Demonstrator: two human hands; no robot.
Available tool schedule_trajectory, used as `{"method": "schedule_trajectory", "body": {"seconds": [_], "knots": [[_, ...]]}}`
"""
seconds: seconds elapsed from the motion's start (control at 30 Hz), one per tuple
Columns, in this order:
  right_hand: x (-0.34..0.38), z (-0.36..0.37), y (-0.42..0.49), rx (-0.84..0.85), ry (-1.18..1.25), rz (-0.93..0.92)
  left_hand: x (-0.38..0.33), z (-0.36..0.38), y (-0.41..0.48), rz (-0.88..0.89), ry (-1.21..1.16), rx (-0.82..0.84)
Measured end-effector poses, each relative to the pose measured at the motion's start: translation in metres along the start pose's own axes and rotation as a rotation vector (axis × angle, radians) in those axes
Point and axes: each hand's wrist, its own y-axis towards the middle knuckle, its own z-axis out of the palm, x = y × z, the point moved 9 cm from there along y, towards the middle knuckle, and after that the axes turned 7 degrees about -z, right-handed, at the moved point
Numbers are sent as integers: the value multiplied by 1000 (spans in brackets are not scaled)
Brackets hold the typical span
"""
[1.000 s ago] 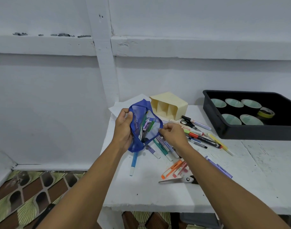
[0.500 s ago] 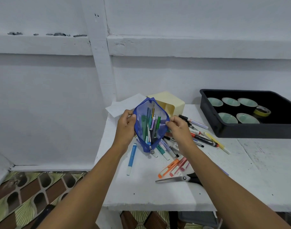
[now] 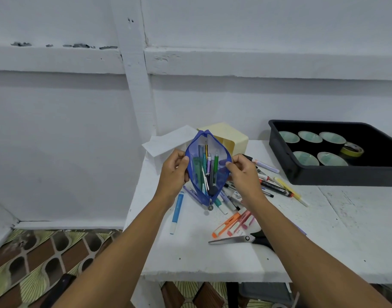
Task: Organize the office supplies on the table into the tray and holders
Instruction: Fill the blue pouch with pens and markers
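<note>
Both hands are up over the left end of the desk (image 3: 212,260), and the blue mesh pouch (image 3: 196,157) hangs between them with its mouth pulled open toward the camera. The left hand (image 3: 173,168) pinches the left lip, thumb on top, its fingers curled behind the fabric and out of sight. The right hand (image 3: 244,172) pinches the right lip the same way. Inside, pens (image 3: 216,166) stand packed together: a green one, a lilac one, something yellow at the back, too crowded to count. The pouch blocks much of the cream holder (image 3: 234,135) by the back edge, so its compartments can't be read. Loose markers (image 3: 275,187) fan out under the right wrist, several half covered. The scissors (image 3: 230,240) near the front edge lose their handles behind the right forearm. The black tray (image 3: 337,175) at the back right runs off the picture.
</note>
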Motion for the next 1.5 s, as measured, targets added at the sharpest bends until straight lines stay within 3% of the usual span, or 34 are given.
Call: {"method": "schedule_trajectory", "body": {"seconds": [0.47, 0.53, 0.63, 0.77, 1.07, 1.3, 1.4, 1.5], "knots": [[-14, 5, -10, 171, -116, -8, 10, -2, 1, 25, 16, -59], [-21, -16, -8, 130, -248, -32, 13, -2, 4, 19, 17, -61], [-34, -60, 0, 80, -645, -93, 13, 2, 6, 4, -13, -74], [-56, -96, 7, 171, -1208, -129, 7, 7, 8, 6, -49, -138], [-63, -119, 18, 248, -1039, -172, -9, 29, 23, -4, -105, -197], [-56, -103, 38, 308, -1045, -319, -11, 44, 26, 8, -117, -221], [-67, -87, 37, 404, -1063, -287, -8, 42, 26, -6, -107, -243], [-71, -89, 38, 377, -986, -263, -7, 41, 25, -11, -104, -257]]}}
